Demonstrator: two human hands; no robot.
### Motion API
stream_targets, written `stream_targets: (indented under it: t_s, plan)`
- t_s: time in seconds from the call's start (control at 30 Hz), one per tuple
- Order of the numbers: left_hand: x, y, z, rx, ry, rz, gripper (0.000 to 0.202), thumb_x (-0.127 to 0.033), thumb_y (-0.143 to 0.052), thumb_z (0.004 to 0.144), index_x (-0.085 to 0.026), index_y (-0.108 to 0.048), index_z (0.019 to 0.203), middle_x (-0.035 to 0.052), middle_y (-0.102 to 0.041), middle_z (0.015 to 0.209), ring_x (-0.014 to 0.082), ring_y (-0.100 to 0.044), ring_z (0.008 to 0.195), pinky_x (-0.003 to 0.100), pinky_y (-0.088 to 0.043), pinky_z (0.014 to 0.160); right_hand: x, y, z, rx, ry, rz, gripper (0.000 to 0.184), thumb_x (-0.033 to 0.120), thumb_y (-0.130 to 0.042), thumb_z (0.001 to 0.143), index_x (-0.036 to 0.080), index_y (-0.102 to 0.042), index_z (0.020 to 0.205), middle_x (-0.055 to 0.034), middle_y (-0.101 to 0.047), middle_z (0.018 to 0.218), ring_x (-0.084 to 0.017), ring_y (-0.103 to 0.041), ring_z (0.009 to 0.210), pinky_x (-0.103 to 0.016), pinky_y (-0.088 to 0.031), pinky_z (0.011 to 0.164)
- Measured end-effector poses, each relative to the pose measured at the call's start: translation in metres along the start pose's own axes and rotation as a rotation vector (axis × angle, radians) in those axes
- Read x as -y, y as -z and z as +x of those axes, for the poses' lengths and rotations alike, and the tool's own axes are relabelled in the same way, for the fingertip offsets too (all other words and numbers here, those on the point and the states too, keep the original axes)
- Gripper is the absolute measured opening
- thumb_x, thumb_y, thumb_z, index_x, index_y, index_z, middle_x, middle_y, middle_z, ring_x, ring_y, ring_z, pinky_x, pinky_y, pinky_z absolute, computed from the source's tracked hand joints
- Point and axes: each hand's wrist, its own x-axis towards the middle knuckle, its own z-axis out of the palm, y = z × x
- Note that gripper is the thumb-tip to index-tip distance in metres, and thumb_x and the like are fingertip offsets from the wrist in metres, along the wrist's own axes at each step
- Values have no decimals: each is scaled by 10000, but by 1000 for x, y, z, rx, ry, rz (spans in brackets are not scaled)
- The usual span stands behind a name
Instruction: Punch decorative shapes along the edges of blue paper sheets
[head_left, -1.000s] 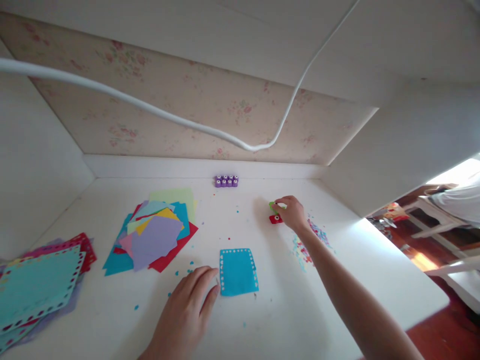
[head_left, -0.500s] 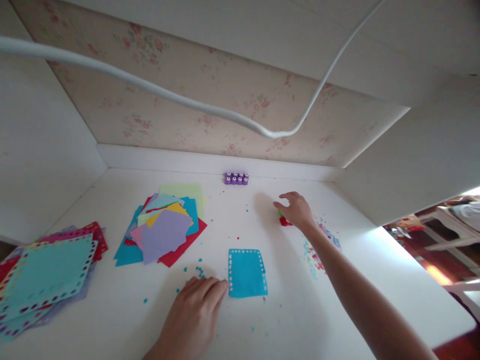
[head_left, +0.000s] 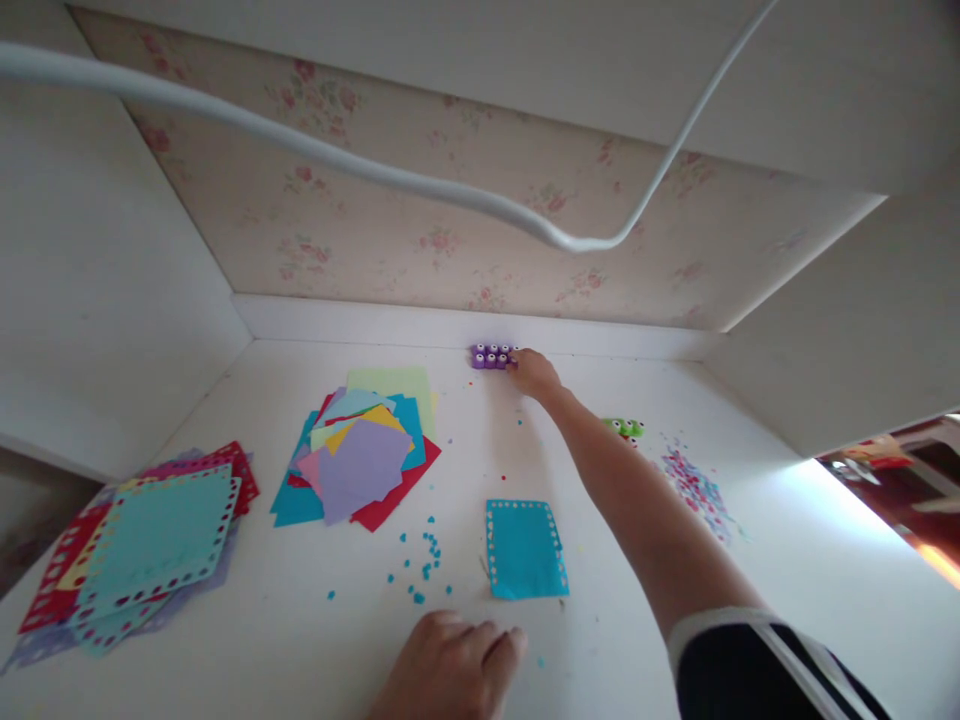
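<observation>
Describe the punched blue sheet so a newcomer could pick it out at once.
On the white tabletop, look just beyond the left hand, right of the scattered blue bits. The blue sheet lies there alone, punched along its left, far and right edges, its near edge plain; its neighbours overlap in the lilac-topped pile and the turquoise-topped pile.

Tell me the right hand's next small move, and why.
Perhaps the right hand should pick up one of the purple blocks: it is at their right end, and the blue sheet has holes along every edge but the near one.
</observation>
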Motion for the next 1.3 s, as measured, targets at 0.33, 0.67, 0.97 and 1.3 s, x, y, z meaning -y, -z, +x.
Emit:
stream_targets:
  t_s: [0.33,0.67,0.97,1.3]
  plan:
    - [11,27,10,-192,246,-78,226,-121,-436,940,-212,-605,1060,34,-738,914,197,-719,730,325,-591,637,12,22,-74,13,-4,319,284,206,-603,914,203,-617,1197,-78,-696,1170,-188,-699,1010,-328,-534,899]
    - [31,28,11,-178,444,-138,443,-269,-660,895,-241,-529,1318,78,-662,1232,258,-645,1128,412,-567,942,50,16,-232,527,333,744,315,149,-686,824,247,-632,1118,-24,-673,1128,-164,-728,923,-270,-587,807]
    - [36,14,9,-88,417,-116,391,-226,-638,923,-246,-562,1306,70,-694,1170,272,-655,1079,466,-554,943,17,16,-247,140,327,345,472,330,-684,887,217,-567,1330,-108,-595,1336,-266,-528,1255,-439,-432,1072]
    - [37,20,13,-92,490,-269,224,-235,-601,946,-271,-620,1165,28,-713,1097,216,-685,994,367,-571,884,-29,4,-251,211,-14,329,272,344,-725,790,198,-685,1016,-47,-687,896,-236,-634,856,-348,-482,761]
